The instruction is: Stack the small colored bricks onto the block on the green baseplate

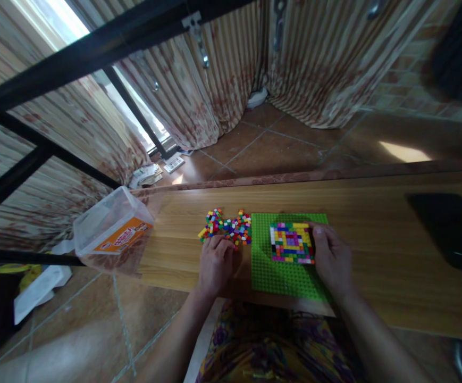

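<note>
So the colorful brick square (290,244) sits on a green board (284,279). Right hand (334,260) is at its right edge, thumb laid along there, can't tell if it's pinching anything. Left hand (217,260) is half curled at the loose bricks (239,226) just left of the board, can't tell if it's got 1. Wooden table (374,213) underneath, 1 clear tub (99,221) far left.

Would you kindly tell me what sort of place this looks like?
Probably a room in a home: long patterned curtains hang down, the floor is brown tile, and toy bricks lie on a wooden table.
</note>
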A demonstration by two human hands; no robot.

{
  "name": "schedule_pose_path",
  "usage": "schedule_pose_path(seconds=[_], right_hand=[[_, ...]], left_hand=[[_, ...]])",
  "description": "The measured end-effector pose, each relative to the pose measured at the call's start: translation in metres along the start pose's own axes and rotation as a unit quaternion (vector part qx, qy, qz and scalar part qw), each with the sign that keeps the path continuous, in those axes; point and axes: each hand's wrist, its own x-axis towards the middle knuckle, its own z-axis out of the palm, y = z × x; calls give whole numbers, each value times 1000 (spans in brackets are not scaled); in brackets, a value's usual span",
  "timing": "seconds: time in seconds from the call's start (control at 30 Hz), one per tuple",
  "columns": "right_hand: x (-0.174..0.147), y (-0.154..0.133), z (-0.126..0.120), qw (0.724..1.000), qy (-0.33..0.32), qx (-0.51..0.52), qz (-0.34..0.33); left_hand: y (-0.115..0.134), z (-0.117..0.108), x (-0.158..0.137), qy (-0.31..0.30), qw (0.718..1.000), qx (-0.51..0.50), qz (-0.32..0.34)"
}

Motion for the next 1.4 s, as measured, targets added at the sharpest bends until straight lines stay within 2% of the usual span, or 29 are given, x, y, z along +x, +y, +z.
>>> schedule_pose_path(seconds=[0.13, 0.23, 0.27, 0.33, 0.43, 0.67, 0.83, 0.97, 1.07, 1.17, 1.27, 1.4], right_hand=[[-1, 2, 0, 1000, 2, -3, 7], [-1, 2, -1, 1000, 0, -9, 7], [-1, 1, -1, 1000, 0, -11, 5], [-1, 1, -1, 1000, -2, -14, 2], [0, 1, -1, 1000, -4, -14, 2], [1, 1, 0, 1000, -9, 3, 8], [1, -2, 1, 1000, -12, 21, 8], [1, -2, 2, 999, -20, 31, 6], [2, -2, 3, 999, -19, 34, 3], [3, -2, 3, 999, -18, 37, -1], [3, -2, 3, 999, -19, 39, -2], [3, -2, 4, 999, -20, 43, 1]], left_hand=[[-7, -8, 3, 36, 999, -12, -19], [-30, -19, 12, 88, 991, 10, -105], [-40, -23, 16, 85, 987, 21, -134], [-56, -29, 23, 38, 984, 34, -170], [-67, -33, 30, -29, 979, 46, -196], [-60, -34, 43, -87, 965, 121, -216], [-60, -39, 43, -70, 968, 131, -202], [-44, -45, 39, -48, 980, 36, -188], [-16, -40, 35, -52, 988, -60, -136], [17, -28, 32, -83, 983, -128, -103], [44, -15, 33, -85, 979, -160, -95], [65, -5, 41, -74, 981, -150, -102]])
